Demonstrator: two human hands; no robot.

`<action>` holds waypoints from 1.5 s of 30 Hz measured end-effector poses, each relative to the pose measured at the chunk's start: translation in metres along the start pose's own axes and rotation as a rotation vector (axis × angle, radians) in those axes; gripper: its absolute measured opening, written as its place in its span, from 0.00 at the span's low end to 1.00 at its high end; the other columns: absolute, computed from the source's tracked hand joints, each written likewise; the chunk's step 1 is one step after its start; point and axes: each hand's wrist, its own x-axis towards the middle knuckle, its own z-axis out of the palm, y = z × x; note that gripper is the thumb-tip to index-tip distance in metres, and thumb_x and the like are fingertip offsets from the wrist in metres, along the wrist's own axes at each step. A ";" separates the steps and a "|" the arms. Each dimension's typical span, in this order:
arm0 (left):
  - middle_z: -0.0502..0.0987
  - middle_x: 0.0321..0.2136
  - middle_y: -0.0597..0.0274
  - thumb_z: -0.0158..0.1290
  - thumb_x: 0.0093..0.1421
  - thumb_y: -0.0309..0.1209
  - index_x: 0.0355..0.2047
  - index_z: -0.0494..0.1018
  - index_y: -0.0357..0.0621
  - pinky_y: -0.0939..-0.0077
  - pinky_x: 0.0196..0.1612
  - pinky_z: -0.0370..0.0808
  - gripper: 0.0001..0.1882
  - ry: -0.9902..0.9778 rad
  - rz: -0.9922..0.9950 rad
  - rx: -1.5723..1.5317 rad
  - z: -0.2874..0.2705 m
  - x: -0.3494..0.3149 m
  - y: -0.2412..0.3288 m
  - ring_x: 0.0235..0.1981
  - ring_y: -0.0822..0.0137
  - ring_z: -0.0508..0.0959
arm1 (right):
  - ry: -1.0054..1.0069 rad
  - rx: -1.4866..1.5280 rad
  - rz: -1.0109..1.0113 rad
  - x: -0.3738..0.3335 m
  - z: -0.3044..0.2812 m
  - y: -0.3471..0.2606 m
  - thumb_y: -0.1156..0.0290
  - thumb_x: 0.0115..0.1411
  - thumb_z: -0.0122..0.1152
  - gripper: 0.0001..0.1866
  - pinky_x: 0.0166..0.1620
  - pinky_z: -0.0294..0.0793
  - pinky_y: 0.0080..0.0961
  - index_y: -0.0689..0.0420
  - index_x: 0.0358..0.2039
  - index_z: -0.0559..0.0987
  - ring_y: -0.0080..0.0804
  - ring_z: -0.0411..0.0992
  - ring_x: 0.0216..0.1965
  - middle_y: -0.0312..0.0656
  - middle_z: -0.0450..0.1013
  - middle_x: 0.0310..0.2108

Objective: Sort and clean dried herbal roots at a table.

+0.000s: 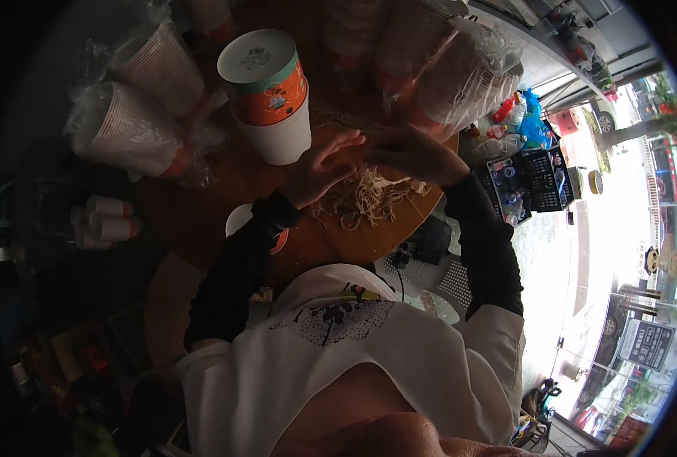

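My left hand (pixel 319 174) reaches over the round wooden table with its fingers stretched out and the thumb apart. It is open, just right of a stack of paper cups (pixel 271 99), whose upper cup is upside down, orange and green with a white base. Facing it from the right is my right hand (pixel 418 154); its fingers point left and lie in shadow, so their grip is unclear. Below both hands spreads a tangled heap of thin beige loops (pixel 373 199), perhaps rubber bands. Another paper cup (pixel 239 221) is partly hidden behind my left forearm.
Stacks of paper cups in clear plastic bags stand at the left (pixel 129 126) and far right (pixel 468 80) of the wooden table (pixel 331 247). Beyond its right edge sits a black crate (pixel 533 183) with bottles. More cups (pixel 108 217) are at the left.
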 end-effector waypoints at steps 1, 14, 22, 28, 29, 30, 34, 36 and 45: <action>0.73 0.39 0.57 0.51 0.58 0.37 0.52 0.61 0.41 0.77 0.42 0.71 0.24 -0.069 0.100 -0.076 0.003 0.007 0.009 0.41 0.70 0.73 | -0.001 -0.001 0.002 0.003 0.001 -0.005 0.65 0.58 0.52 0.12 0.28 0.66 0.16 0.61 0.33 0.76 0.16 0.65 0.23 0.32 0.69 0.19; 0.65 0.20 0.71 0.44 0.62 0.30 0.42 0.65 0.38 0.86 0.17 0.59 0.11 -0.022 -0.417 -0.149 -0.008 -0.043 0.028 0.16 0.83 0.62 | 0.037 -0.056 0.008 -0.009 -0.004 0.019 0.68 0.54 0.58 0.09 0.29 0.69 0.17 0.60 0.31 0.75 0.18 0.68 0.26 0.35 0.71 0.24; 0.72 0.25 0.64 0.48 0.58 0.29 0.37 0.67 0.37 0.87 0.16 0.62 0.09 0.134 -0.582 -0.463 0.001 -0.049 0.032 0.12 0.80 0.64 | 0.107 0.298 -0.121 0.005 0.022 0.026 0.70 0.55 0.57 0.09 0.29 0.68 0.16 0.62 0.33 0.75 0.16 0.67 0.26 0.34 0.71 0.25; 0.72 0.20 0.66 0.50 0.56 0.28 0.33 0.70 0.39 0.88 0.15 0.60 0.06 0.024 -0.715 -0.512 0.003 -0.048 0.027 0.12 0.82 0.62 | 0.098 0.551 -0.041 0.016 0.047 0.036 0.69 0.57 0.56 0.10 0.28 0.67 0.15 0.62 0.35 0.75 0.15 0.67 0.25 0.32 0.71 0.26; 0.72 0.20 0.66 0.50 0.56 0.28 0.33 0.70 0.39 0.88 0.15 0.60 0.06 0.020 -0.720 -0.510 0.005 -0.047 0.028 0.12 0.82 0.62 | 0.167 0.568 -0.018 0.021 0.054 0.040 0.70 0.56 0.57 0.09 0.29 0.67 0.15 0.62 0.35 0.75 0.16 0.67 0.26 0.33 0.71 0.27; 0.71 0.19 0.67 0.50 0.56 0.28 0.32 0.70 0.39 0.88 0.15 0.60 0.06 0.018 -0.741 -0.520 0.007 -0.046 0.031 0.12 0.83 0.61 | 0.235 0.583 0.005 0.024 0.058 0.045 0.71 0.55 0.58 0.09 0.29 0.67 0.16 0.62 0.35 0.75 0.17 0.67 0.26 0.34 0.71 0.28; 0.71 0.18 0.71 0.49 0.57 0.27 0.33 0.71 0.39 0.89 0.15 0.58 0.06 0.190 -0.695 -0.380 0.016 -0.039 0.043 0.12 0.84 0.60 | 0.442 0.127 -0.101 0.022 0.067 0.055 0.76 0.52 0.57 0.09 0.36 0.72 0.22 0.62 0.36 0.74 0.25 0.71 0.30 0.39 0.70 0.29; 0.71 0.18 0.71 0.48 0.57 0.28 0.34 0.72 0.39 0.89 0.15 0.57 0.07 0.203 -0.636 -0.339 0.013 -0.041 0.041 0.12 0.85 0.60 | 0.653 0.133 -0.095 0.005 0.067 0.050 0.78 0.51 0.57 0.09 0.35 0.72 0.24 0.61 0.35 0.75 0.29 0.71 0.30 0.41 0.68 0.30; 0.64 0.17 0.76 0.46 0.59 0.29 0.30 0.69 0.41 0.90 0.17 0.57 0.05 0.284 -0.537 -0.189 0.011 -0.045 0.037 0.16 0.87 0.60 | 0.623 0.235 -0.129 -0.009 0.098 0.024 0.78 0.52 0.56 0.07 0.32 0.71 0.20 0.62 0.33 0.73 0.26 0.71 0.31 0.40 0.67 0.31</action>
